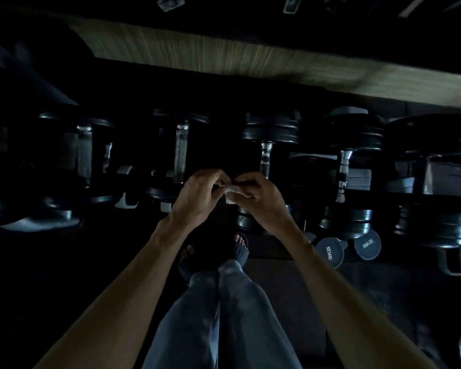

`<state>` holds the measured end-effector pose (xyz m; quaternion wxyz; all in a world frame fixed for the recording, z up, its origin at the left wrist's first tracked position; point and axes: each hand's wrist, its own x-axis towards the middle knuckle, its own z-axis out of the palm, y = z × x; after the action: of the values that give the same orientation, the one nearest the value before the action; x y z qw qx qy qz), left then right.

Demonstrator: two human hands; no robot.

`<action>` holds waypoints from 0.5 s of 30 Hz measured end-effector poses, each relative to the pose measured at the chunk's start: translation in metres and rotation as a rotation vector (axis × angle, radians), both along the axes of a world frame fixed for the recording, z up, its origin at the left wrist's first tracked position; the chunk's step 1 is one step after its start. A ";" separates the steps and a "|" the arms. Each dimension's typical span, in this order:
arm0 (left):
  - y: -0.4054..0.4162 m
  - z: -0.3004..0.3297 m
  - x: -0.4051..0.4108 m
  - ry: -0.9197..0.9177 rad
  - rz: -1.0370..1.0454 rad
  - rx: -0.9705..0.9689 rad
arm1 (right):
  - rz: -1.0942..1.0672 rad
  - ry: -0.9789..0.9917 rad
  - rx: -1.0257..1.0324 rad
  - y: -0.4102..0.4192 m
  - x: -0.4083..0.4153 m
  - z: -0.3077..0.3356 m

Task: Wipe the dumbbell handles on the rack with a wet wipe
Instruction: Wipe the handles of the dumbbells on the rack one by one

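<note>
1. Head view, looking down in very dim light: both hands met in the middle of the frame, the left hand (200,194) and right hand (253,194) with fingers curled and fingertips nearly touching.
2. Between them they pinched a small white wipe (233,194); only a crumpled patch showed, the rest hidden by the fingers, so its fold could not be told.
3. Beyond the hands stood the rack (357,179) of dumbbells, mostly lost in shadow; its frame was hard to trace.
4. Just past the right hand a shiny handle (265,158) ran away from the fingers, its near end covered by them. The wipe did not visibly touch it.
5. Further right of the right hand another handle (343,171) caught light; left of the left hand a third (181,153) showed faintly.
6. Below the right forearm two small dumbbells (367,245) were marked 5KG.
7. Beneath the hands were the person's jeans (224,310) and sandals (240,249); the left foot was barely visible.
</note>
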<state>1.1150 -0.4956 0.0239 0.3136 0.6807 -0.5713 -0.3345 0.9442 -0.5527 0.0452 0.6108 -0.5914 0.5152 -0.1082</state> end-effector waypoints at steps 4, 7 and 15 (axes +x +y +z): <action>-0.006 -0.003 -0.032 0.048 -0.031 -0.060 | -0.014 0.097 -0.208 0.000 -0.028 -0.008; -0.006 -0.018 -0.058 0.016 0.062 -0.061 | -0.073 0.158 -0.288 -0.006 -0.055 -0.014; -0.020 -0.047 -0.136 0.016 0.489 0.186 | -0.192 0.232 -0.395 -0.053 -0.084 -0.037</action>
<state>0.9792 -0.5159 -0.0230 0.3259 0.8219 -0.3540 -0.3051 0.8605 -0.6052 0.0078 0.4070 -0.6560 0.6048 -0.1957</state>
